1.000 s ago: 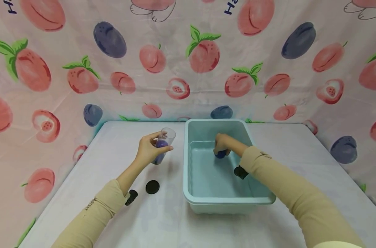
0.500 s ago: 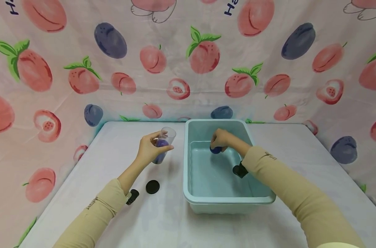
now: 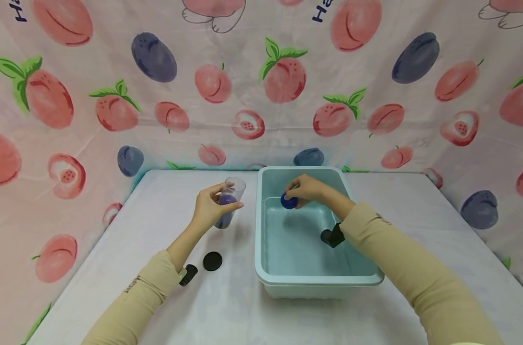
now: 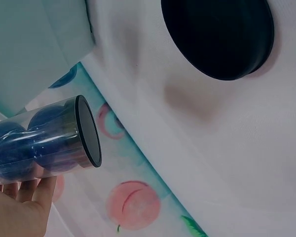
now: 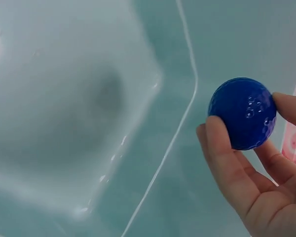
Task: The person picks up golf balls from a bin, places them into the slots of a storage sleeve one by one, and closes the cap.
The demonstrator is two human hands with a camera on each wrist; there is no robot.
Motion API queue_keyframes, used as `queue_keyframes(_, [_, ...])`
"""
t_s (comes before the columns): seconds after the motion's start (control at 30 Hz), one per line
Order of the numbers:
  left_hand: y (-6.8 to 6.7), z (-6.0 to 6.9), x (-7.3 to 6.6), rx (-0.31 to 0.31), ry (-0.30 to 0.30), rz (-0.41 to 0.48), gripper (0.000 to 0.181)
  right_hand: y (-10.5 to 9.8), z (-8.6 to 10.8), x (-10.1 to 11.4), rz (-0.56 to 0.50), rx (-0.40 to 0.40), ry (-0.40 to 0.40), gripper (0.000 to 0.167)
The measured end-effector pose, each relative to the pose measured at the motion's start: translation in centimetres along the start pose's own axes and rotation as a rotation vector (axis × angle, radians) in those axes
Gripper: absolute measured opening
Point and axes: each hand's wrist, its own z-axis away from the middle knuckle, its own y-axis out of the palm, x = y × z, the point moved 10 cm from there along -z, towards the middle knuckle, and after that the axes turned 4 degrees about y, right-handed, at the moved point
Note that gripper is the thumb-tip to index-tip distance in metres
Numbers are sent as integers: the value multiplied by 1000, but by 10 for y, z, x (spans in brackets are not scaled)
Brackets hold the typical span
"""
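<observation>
My left hand (image 3: 211, 207) grips a clear plastic tube (image 3: 237, 185) above the table, left of a pale blue-green tub (image 3: 317, 279). Its mouth tilts up to the right. Two blue balls (image 4: 52, 136) show through the wall in the left wrist view, and a black cap (image 4: 89, 131) closes the lower end. Over the tub's far part, my right hand (image 3: 308, 189) pinches a shiny dimpled blue golf ball (image 5: 242, 113) between thumb and fingers. The ball is clear of the tub floor, where a soft shadow falls. A round black lid (image 3: 212, 261) lies on the table nearer the body.
A white cloth covers the table (image 3: 158, 201). Behind it hangs a fruit-print curtain (image 3: 244, 72). The tub's raised rim stands between my two hands. Small black wrist cameras (image 3: 188, 275) show at the cuffs.
My right hand has lifted the blue golf ball off the tub floor and carried it up and leftward. My left hand and the tube have hardly moved.
</observation>
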Motion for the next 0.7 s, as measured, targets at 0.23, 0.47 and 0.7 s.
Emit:
queue_keyframes(0.23, [0,-2,-1,-14,23,8,51,2,3,4,-201,38,28,41])
queue_keyframes(0.47, [2,-1,1,-17,8,5,54,5,8,16,-417,97,2,43])
queue_keyframes(0.7, [3,-3,1,-29,13,19,53,8,10,35,-605,108,-11,46])
